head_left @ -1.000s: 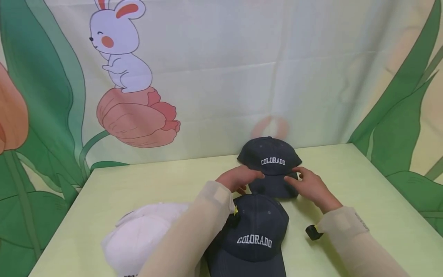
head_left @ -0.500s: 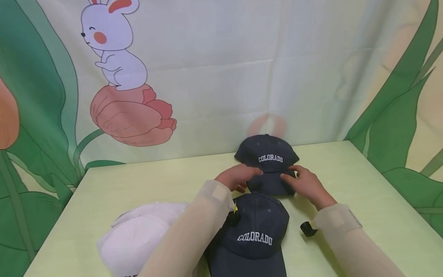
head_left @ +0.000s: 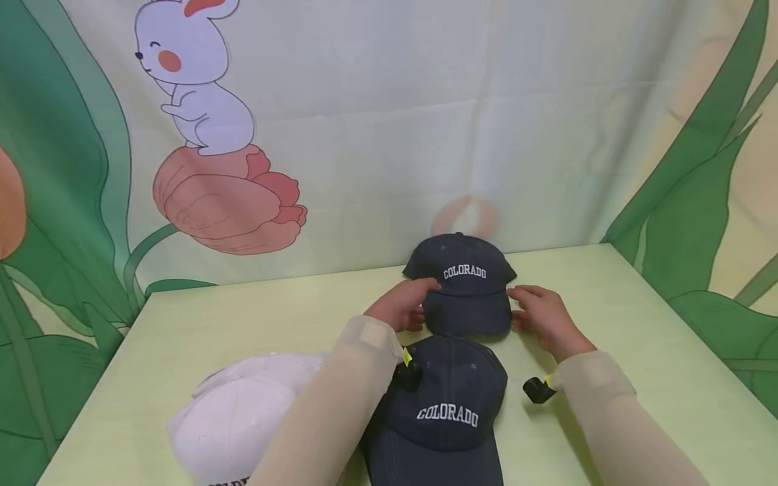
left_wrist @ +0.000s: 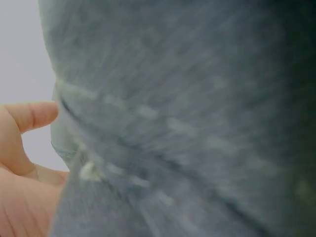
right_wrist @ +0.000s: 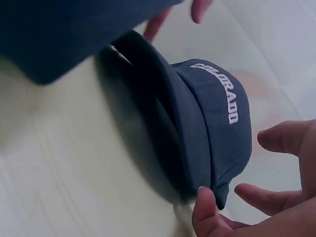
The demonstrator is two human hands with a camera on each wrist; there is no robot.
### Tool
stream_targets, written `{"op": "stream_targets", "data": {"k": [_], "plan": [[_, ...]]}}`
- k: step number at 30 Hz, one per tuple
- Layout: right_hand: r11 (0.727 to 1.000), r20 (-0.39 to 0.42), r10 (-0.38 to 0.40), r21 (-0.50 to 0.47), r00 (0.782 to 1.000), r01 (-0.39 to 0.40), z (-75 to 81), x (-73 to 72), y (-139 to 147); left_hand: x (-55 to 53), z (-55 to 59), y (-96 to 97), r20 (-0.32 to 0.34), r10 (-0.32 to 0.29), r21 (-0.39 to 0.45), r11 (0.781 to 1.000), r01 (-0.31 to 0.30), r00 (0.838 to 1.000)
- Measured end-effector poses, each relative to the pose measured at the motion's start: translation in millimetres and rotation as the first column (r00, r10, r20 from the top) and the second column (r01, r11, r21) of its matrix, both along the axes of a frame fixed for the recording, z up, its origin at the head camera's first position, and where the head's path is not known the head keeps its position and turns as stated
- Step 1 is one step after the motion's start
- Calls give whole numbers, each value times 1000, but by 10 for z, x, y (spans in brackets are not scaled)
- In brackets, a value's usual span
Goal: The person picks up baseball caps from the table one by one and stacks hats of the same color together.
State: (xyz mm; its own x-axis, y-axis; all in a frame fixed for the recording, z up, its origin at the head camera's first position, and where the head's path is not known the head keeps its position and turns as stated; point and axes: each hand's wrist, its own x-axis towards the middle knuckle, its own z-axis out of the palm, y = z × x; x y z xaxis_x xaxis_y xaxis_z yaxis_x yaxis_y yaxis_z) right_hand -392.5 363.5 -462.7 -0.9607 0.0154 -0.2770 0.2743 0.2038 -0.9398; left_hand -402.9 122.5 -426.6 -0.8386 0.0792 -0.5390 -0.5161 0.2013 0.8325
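Note:
A navy baseball cap [head_left: 468,312] lettered COLORADO stands at the table's back, its brim toward me. At its left side is my left hand [head_left: 398,304], thumb tip overlapping the cap where crown meets brim, fingers beside the brim. My right hand [head_left: 547,320] is at the right side, its loosely bent fingertips at the edge. In the right wrist view, right-hand fingertips [right_wrist: 203,200] sit right at the brim's end, thumb and fingers spread apart. A second navy COLORADO cap [head_left: 452,385] lies in front, partly behind my left sleeve. Blurred dark stitched fabric [left_wrist: 163,118] fills most of the left wrist view.
A white cap [head_left: 231,418] with dark lettering lies front left, partly covered by my left forearm. The pale yellow-green table [head_left: 292,310] ends at a printed cloth backdrop [head_left: 365,135] just behind the back cap. Black wrist cameras [head_left: 537,390] hang below the cuffs.
Both hands have drawn apart from over the brim to the back cap's sides, the left moving left. The back cap has shifted slightly left. The head view has also turned a little.

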Motion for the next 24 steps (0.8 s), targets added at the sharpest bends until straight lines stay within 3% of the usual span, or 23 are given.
{"op": "stream_targets", "data": {"k": [3, 12, 16, 24], "plan": [[1000, -8, 2, -26, 1000, -2, -11, -19, 18, -17, 6, -7, -2, 10, -1, 1000, -10, 1000], [993, 10, 67, 96, 998, -68, 5, 1, -1, -44, 3, 30, -55, -23, -27, 999, 22, 998], [991, 27, 103, 79, 994, -105, 17, 26, -5, -23, 3, 35, -69, -50, -85, 995, 44, 996], [992, -48, 119, 44, 992, -117, 69, 49, 35, 27, 82, 21, -133, -89, -195, 979, 62, 987]]}}
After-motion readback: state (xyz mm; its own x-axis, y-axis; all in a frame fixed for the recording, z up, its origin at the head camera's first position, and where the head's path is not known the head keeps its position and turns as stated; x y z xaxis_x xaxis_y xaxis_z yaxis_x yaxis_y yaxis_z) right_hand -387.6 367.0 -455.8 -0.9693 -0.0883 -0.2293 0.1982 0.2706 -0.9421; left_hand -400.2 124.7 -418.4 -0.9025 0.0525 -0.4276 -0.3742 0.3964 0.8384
